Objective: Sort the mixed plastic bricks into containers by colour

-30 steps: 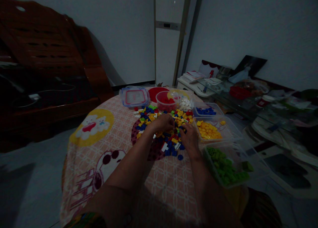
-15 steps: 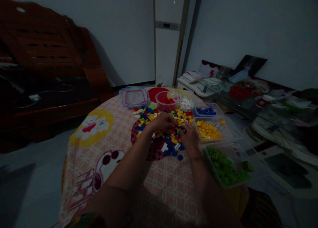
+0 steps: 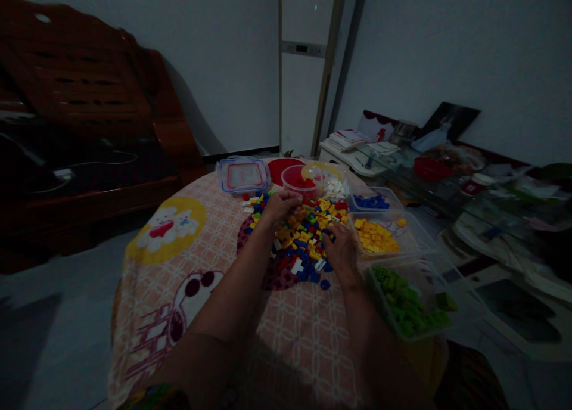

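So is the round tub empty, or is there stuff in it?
Not empty: red pieces show inside the round tub, through its clear side.

Mid-frame on your round cloth-covered surface, the multicoloured plastic brick pile lies before the round clear plastic tub, left of the rectangular clear plastic boxes.

The left hand and right hand are over the mixed bricks on the patterned tablecloth.
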The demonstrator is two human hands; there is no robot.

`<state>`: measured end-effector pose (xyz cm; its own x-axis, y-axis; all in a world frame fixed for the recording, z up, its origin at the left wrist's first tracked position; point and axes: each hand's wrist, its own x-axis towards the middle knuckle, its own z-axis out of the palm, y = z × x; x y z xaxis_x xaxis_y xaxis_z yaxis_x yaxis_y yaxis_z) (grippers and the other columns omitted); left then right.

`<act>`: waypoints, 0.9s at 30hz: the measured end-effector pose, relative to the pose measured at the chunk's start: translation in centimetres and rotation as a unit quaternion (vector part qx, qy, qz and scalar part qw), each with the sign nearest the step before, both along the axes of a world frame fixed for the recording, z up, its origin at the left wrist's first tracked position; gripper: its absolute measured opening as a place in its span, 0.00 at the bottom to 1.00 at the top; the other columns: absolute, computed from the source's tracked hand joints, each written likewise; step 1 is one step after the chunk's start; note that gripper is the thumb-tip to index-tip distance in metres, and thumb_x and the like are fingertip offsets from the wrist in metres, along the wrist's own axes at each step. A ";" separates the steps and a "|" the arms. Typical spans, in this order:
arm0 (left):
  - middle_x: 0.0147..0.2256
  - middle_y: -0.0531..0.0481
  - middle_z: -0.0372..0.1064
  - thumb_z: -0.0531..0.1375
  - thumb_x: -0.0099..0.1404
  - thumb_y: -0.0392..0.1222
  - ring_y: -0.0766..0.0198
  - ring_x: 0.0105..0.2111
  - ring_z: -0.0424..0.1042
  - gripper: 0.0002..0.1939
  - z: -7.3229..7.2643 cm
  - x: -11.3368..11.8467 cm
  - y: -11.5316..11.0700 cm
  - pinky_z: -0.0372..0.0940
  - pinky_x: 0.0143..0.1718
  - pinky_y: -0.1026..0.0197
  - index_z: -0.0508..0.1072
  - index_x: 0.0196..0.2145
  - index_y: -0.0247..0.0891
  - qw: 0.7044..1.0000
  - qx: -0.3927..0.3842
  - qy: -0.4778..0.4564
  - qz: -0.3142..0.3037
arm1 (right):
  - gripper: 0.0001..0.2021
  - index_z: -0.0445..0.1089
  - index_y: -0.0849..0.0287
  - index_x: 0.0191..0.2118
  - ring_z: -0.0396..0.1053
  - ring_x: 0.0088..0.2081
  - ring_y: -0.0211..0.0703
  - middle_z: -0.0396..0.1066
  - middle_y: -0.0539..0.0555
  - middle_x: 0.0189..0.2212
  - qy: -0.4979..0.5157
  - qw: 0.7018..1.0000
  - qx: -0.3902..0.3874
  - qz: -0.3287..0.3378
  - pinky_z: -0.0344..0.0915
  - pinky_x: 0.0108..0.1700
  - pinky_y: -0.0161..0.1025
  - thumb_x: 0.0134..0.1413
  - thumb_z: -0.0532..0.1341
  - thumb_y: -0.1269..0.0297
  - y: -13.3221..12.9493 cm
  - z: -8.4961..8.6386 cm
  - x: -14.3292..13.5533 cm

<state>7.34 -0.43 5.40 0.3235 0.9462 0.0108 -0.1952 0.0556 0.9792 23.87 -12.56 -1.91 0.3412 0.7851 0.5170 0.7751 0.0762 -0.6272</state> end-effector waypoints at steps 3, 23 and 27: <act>0.22 0.53 0.72 0.72 0.44 0.40 0.71 0.21 0.69 0.15 -0.5 0.5 0.4 0.66 0.26 0.67 0.74 0.28 0.33 0.993 -0.022 -0.082 0.077 | 0.10 0.78 0.57 0.39 0.69 0.54 0.54 0.76 0.61 0.49 0.003 1.000 -0.001 0.001 0.62 0.60 0.54 0.53 0.61 0.68 0.0 -0.1 0.0; 0.34 0.47 0.78 0.66 0.52 0.33 0.64 0.34 0.78 0.19 -1.3 0.0 2.6 0.73 0.44 0.57 0.74 0.44 0.31 0.987 0.022 -0.119 0.110 | 0.11 0.78 0.57 0.41 0.70 0.53 0.54 0.76 0.61 0.49 -0.012 1.000 0.008 -0.008 0.64 0.60 0.55 0.52 0.61 0.69 0.1 -0.2 -0.4; 0.31 0.48 0.78 0.66 0.53 0.34 0.65 0.30 0.77 0.14 0.1 -1.1 2.1 0.73 0.40 0.60 0.75 0.39 0.31 0.990 0.028 -0.099 0.098 | 0.13 0.79 0.56 0.42 0.67 0.58 0.55 0.73 0.60 0.54 -0.025 0.999 0.008 0.027 0.62 0.62 0.55 0.52 0.62 0.71 -0.5 1.2 -0.9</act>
